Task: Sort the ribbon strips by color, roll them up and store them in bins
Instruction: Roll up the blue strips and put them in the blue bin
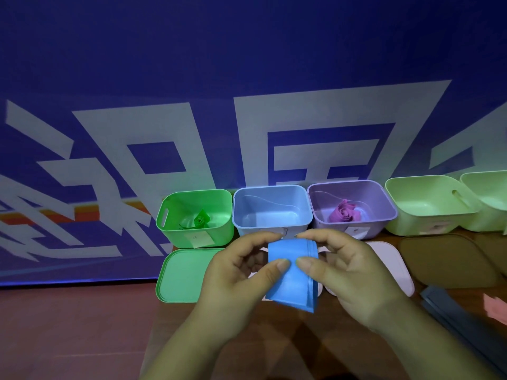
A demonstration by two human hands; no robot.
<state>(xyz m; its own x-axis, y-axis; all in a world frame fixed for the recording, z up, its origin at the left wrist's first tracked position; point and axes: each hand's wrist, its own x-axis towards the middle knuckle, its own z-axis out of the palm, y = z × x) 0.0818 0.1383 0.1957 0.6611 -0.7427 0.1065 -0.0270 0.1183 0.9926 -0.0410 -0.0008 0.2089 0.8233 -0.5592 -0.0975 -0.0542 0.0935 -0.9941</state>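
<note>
Nearest, over the brown table [288, 349], the left hand [238, 275] and right hand [348, 278] meet at scene centre. Both grasp the blue ribbon [292, 278]: each thumb presses its near face and the forefingers curl over its far top edge. The ribbon is held clear of the table as a flattened, layered coil, with layer edges showing along its right side. Whether any tail remains unwound cannot be told, since the hands hide the back. At the near right lie loose dark grey strips [455, 314] and a pink strip [496, 308], unsorted.

Beyond the hands, lids lie flat: a green lid [181, 275], a pale lid [384, 259] and a brown lid [444, 259].

Farther still stands the row of bins. The green bin [175, 231] holds a green roll [201, 219]. The blue bin [271, 201], directly beyond the hands, shows no roll. The purple bin [384, 215] holds a purple roll [344, 212]. A light green bin [428, 198] stands to the right.

Assessment: the rolling step for blue is in hand, probably near its end. The next move calls for a firm pinch so the coil cannot spring open, a carry over the blue bin's near rim, and a release inside.
</note>
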